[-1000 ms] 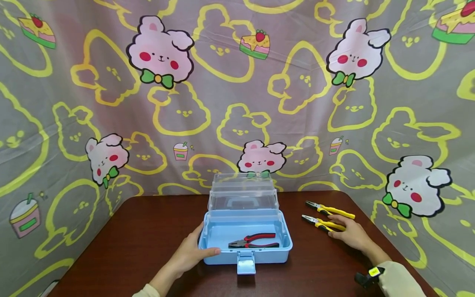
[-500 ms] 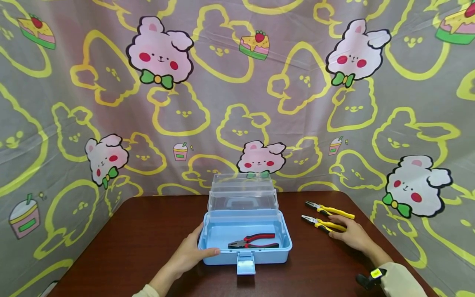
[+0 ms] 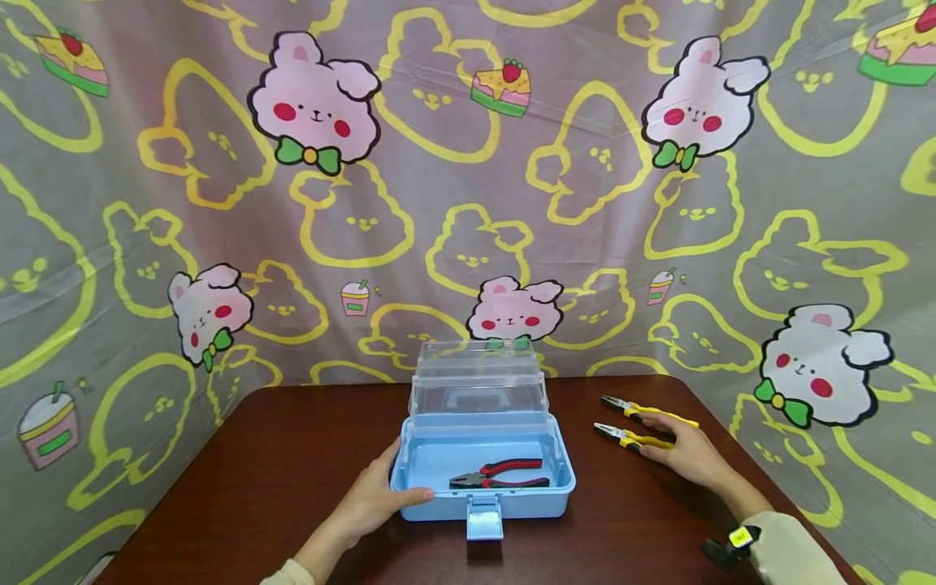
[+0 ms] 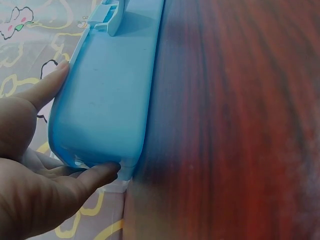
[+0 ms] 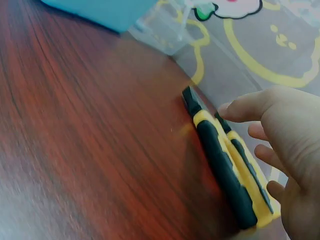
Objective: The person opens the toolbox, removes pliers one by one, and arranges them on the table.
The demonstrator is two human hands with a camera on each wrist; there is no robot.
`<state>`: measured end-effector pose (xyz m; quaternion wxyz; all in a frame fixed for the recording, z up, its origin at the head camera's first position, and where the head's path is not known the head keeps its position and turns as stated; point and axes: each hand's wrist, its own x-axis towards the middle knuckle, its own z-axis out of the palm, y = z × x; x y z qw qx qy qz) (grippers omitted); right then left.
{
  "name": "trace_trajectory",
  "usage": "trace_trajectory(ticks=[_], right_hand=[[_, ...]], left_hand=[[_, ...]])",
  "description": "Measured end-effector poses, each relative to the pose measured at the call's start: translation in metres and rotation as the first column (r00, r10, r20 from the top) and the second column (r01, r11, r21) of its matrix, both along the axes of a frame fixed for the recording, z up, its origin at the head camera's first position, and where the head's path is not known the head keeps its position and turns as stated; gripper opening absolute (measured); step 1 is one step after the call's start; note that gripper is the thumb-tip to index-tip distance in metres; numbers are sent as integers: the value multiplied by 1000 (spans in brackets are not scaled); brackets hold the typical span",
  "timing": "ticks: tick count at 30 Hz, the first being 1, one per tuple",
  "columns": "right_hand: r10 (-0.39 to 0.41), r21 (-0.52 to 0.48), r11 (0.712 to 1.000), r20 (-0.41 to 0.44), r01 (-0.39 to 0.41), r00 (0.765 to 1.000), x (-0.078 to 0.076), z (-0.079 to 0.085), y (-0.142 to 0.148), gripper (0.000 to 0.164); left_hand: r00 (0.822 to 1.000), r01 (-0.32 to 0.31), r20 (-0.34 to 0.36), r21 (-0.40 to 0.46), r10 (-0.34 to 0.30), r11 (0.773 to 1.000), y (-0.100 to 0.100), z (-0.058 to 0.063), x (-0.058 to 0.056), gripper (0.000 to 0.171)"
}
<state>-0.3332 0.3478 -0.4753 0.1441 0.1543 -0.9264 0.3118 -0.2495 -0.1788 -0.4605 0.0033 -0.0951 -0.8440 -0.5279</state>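
Observation:
My left hand (image 3: 373,497) grips the left end of a light blue toolbox (image 3: 437,510), with the thumb over its front rim. In the left wrist view, fingers of that hand wrap the end wall of the toolbox (image 4: 107,90). Black-and-red pliers (image 3: 517,465) lie inside the box. At the right, two yellow-and-black pliers rest on the table: nearer pliers (image 3: 630,439) and farther pliers (image 3: 621,404). Over their handles hovers my right hand (image 3: 691,453), fingers loosely bent. The right wrist view shows its thumb apart from the nearer pliers (image 5: 220,160).
The box's clear lid (image 3: 478,386) stands raised at the back, and its latch (image 3: 485,520) hangs down in front. A patterned curtain (image 3: 453,203) surrounds the dark wooden table (image 3: 307,439) on the back and sides.
My right hand has shifted slightly forward and left, from the nearer yellow pliers' handles toward the farther pair. The left hand and toolbox have stayed put.

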Motion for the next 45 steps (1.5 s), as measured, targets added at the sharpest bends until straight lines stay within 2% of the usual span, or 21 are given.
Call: trace_trajectory(ticks=[5,13,17,22,26,31,34,40,45], right_hand=[[68,-19,997,-40,-69,997,-1,9,-13,56],[139,-43,989,-23,-140,990,3,20,-33,56],[171,-30,985,-30,-172,985,4,25,-40,56],[215,-28,976,-40,-216,976,5,32,-51,58],[241,-28,970,-16,-241,970,5,37,-61,61],[291,-35,956,18,-290,957,9,43,-77,61],[324,-39,946,14,-323,946,11,48,-87,61],[343,1,939,1,-343,939,17,57,-106,62],[405,-1,914,12,-405,914,21,64,-122,64]], left_hand=[[1000,-6,-2,-5,6,1000,-1,-1,0,113],[1000,-18,15,-15,19,1000,0,-1,1,114],[1000,-5,19,1,5,1000,0,0,1,115],[1000,13,8,18,-13,1000,0,2,1,114],[1000,3,3,3,-3,1000,0,3,2,113],[1000,5,-3,-1,-5,1000,0,2,2,114],[1000,16,-5,6,-16,1000,0,2,2,114],[1000,18,-2,10,-18,1000,0,2,2,113],[1000,6,2,4,-6,1000,0,2,2,114]])
